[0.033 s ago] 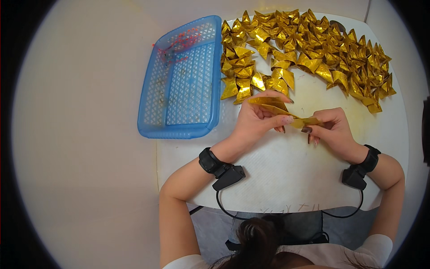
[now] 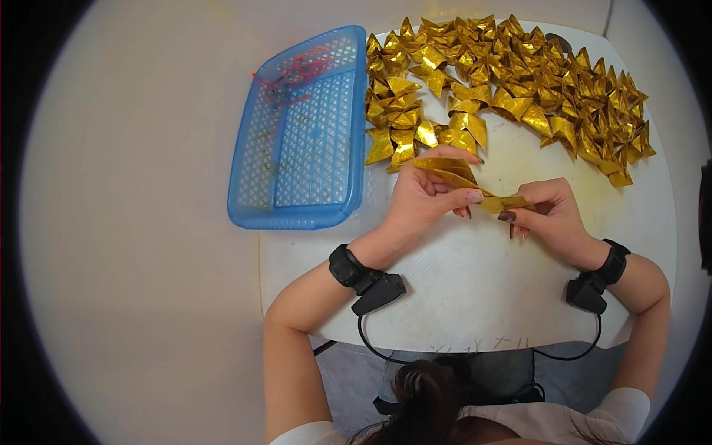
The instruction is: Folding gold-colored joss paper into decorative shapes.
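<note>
At 11 o'clock in the view, a blue lattice basket (image 2: 315, 159) is seen, with red strands (image 2: 310, 65) gathered at its 12 o'clock end. The white counter (image 2: 475, 289) is marked by scribbles (image 2: 512, 343) along its 6 o'clock edge. Between 1 and 2 o'clock, a dark rounded object (image 2: 560, 42) is partly hidden.

I'm seeing one gold paper piece (image 2: 451, 170), metallic, creased, bridging left hand (image 2: 423, 199) and right hand (image 2: 555, 213). Its left part is flaring into layered folds inside the left grip; its middle is narrowing by the left thumb; its right part is running slimmer into the right-hand pinch. Whole piece is slanting, left end sitting farther from the wearer.
</note>
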### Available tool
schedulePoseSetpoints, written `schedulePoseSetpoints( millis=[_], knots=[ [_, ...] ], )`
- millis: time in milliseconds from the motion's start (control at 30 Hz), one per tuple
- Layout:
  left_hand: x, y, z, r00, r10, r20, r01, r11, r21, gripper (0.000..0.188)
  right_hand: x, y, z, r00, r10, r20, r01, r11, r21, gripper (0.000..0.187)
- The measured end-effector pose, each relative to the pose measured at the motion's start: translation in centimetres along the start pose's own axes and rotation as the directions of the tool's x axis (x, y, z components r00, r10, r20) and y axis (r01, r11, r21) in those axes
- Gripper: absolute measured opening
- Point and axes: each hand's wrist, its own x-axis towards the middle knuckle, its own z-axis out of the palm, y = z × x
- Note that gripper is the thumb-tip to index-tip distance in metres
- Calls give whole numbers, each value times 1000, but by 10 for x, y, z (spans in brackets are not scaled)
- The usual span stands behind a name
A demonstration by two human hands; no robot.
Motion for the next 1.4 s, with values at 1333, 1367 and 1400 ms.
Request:
schedulePoseSetpoints(
  millis=[1333,1367,1400],
  knots=[
    [-3,7,6,982,-101,158,139,958,-250,69,-4,-3,-3,976,6,218,-28,995,95,15],
    [-3,3,5,984,-87,156,120,969,-218,71,-3,-3,-2,976,6,219,-28,995,96,15],
    [-2,2,4,985,-72,155,101,978,-185,74,-3,-4,-1,973,17,228,-38,996,86,14]
  ],
)
